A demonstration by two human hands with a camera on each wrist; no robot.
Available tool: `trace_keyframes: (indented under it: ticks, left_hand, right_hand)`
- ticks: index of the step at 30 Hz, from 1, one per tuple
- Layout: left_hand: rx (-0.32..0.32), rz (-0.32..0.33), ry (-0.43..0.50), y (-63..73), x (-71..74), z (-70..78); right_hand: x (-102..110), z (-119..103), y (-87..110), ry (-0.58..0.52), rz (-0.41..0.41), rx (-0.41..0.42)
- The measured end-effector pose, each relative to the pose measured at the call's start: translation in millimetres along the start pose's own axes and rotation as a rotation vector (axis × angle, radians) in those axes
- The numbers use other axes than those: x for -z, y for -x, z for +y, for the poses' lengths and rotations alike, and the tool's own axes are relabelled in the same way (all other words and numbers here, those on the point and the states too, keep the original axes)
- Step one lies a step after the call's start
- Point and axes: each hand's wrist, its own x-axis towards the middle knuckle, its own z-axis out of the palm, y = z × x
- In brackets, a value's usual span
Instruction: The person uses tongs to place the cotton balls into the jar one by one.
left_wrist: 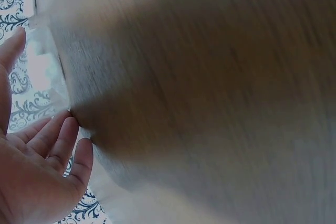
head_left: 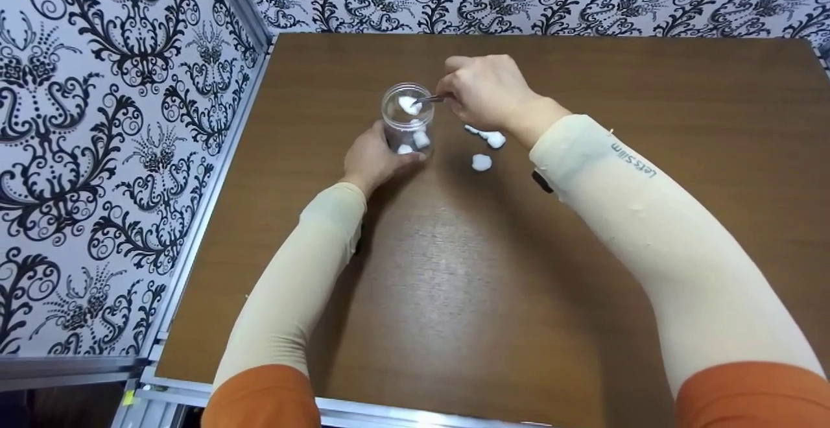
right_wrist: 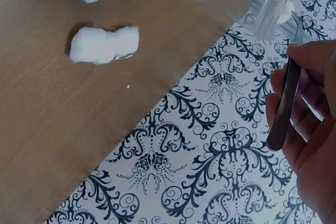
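Observation:
Low around a clear jar [head_left: 393, 115], my left hand [head_left: 375, 159] holds it with thumb and fingers on opposite sides. Several white cotton balls [head_left: 421, 139] show through its wall. My right hand [head_left: 489, 87] pinches metal tweezers [right_wrist: 286, 103], whose tips point at the jar's mouth from the right. At those tips a white cotton ball [head_left: 409, 104] overlaps the jar's opening in the head view. In the left wrist view the jar [left_wrist: 44, 66] stands between thumb and fingers, partly cut off by the frame.
Right of the jar, a cotton ball [head_left: 481, 163] lies on the brown table [head_left: 441, 272], with more cotton [head_left: 496, 140] just behind it, partly stretched thin. Patterned panels [head_left: 117, 155] border the table's left and far sides.

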Motion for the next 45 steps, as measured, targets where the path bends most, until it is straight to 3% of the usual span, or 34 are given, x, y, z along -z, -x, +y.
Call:
trace_keyframes:
  ticks: [13, 27, 37, 45]
  left_hand:
    - [-0.001, -0.002, 0.019, 0.0, 1.5, -0.2]
    - [-0.019, -0.010, -0.071, 0.1, 1.6, -3.4]
    - [-0.036, -0.038, -0.160, 1.2, 2.2, -7.1]
    - [-0.050, -0.053, -0.166, -0.5, 3.2, -5.3]
  right_hand:
    - [4, 2, 6.1, -0.008, 0.044, 0.043]
    - [8, 35, 37.2, 0.019, 0.017, -0.043]
    - [10, 47, 50.0, 0.014, 0.015, -0.077]
    - [13, 64, 67.7, 0.035, -0.078, -0.127]
